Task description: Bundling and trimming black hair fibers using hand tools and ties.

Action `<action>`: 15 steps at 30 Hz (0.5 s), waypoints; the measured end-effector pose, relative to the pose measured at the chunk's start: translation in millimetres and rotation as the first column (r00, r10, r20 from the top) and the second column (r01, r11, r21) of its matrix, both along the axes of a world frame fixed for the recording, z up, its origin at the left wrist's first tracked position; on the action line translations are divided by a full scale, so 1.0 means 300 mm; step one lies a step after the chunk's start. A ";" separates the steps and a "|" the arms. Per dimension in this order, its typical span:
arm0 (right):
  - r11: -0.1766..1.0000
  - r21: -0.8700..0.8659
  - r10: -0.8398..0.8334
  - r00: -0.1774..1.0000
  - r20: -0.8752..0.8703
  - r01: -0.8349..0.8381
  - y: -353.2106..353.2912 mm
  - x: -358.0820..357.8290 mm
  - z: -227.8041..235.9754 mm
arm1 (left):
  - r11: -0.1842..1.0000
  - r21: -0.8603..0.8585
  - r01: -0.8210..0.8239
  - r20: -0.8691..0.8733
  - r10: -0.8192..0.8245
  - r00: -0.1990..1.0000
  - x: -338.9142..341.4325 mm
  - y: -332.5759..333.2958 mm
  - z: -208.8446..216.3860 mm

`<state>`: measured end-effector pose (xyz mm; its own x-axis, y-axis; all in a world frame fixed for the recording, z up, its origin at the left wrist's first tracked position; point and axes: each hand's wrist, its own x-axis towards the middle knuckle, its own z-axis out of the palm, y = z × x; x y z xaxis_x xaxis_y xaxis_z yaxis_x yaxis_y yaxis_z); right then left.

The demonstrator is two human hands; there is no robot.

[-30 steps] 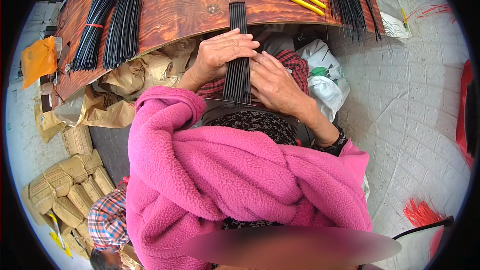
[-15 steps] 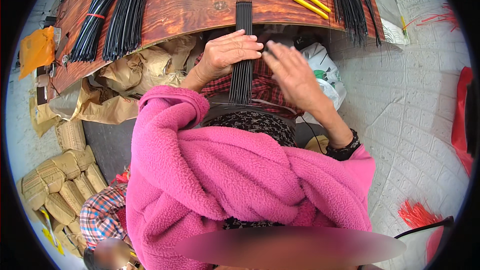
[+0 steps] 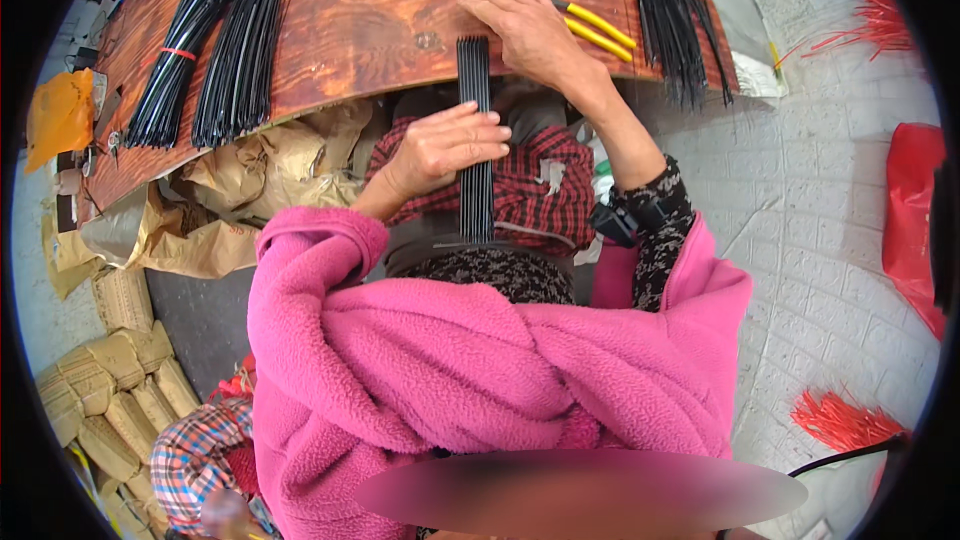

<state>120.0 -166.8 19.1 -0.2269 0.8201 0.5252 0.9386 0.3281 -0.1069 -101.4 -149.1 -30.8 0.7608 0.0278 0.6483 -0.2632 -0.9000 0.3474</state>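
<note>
Just off the near edge of the wooden table [image 3: 350, 35], the left hand [image 3: 447, 147] grasps a flat row of black strips [image 3: 476, 205], its fingers lying close together across them, the thumb hidden. The strips' far end reaches over that edge; above the table, the right hand [image 3: 535, 35] hovers beside yellow-handled pliers [image 3: 603, 32], fingers loosely extended, though whether they pinch anything I cannot tell.
</note>
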 end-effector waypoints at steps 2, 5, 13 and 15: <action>0.999 0.034 -0.006 1.000 -0.020 0.006 -0.009 -0.018 0.084 | 1.000 -0.003 -0.005 0.012 0.006 1.000 -0.016 -0.004 0.005; 0.903 -0.038 0.329 0.748 -0.577 -0.427 -0.138 -0.127 0.308 | 0.999 -0.051 -0.014 0.012 0.015 1.000 -0.040 0.005 0.004; 0.544 0.303 0.701 0.225 -0.677 -0.782 -0.329 -0.243 0.581 | 0.995 -0.093 -0.044 0.012 0.045 0.999 -0.064 0.017 0.011; 0.579 0.316 0.685 0.238 -0.688 -0.752 -0.349 -0.237 0.599 | 0.994 -0.088 -0.065 -0.009 0.064 0.998 -0.091 0.017 0.006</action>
